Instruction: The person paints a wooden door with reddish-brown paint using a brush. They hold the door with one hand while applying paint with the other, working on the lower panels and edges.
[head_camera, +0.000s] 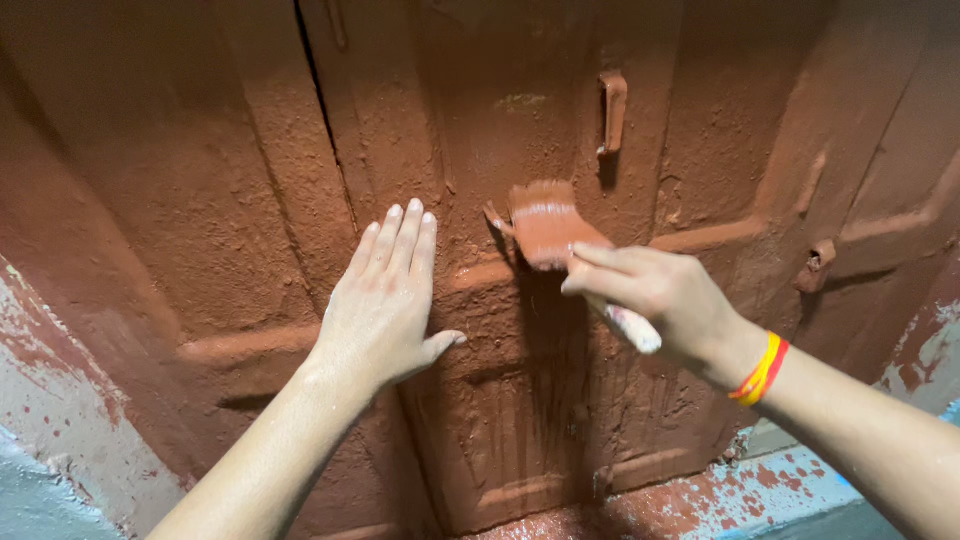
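Note:
A rough metal door (520, 400) coated in red-brown paint fills the view. My left hand (385, 300) lies flat against it, fingers together and pointing up, just right of a dark vertical seam. My right hand (660, 295), with a yellow and red band at the wrist, grips a flat paintbrush (545, 225). The brush's bristles are loaded with the same red-brown paint and press on the door below a small handle (612, 112). Its pale handle end sticks out under my fingers.
A small latch or hinge piece (817, 262) juts from the door at the right. Raised horizontal ribs cross the panels. Pale blue-grey wall with paint splashes shows at the bottom left (40, 440) and bottom right (790, 490).

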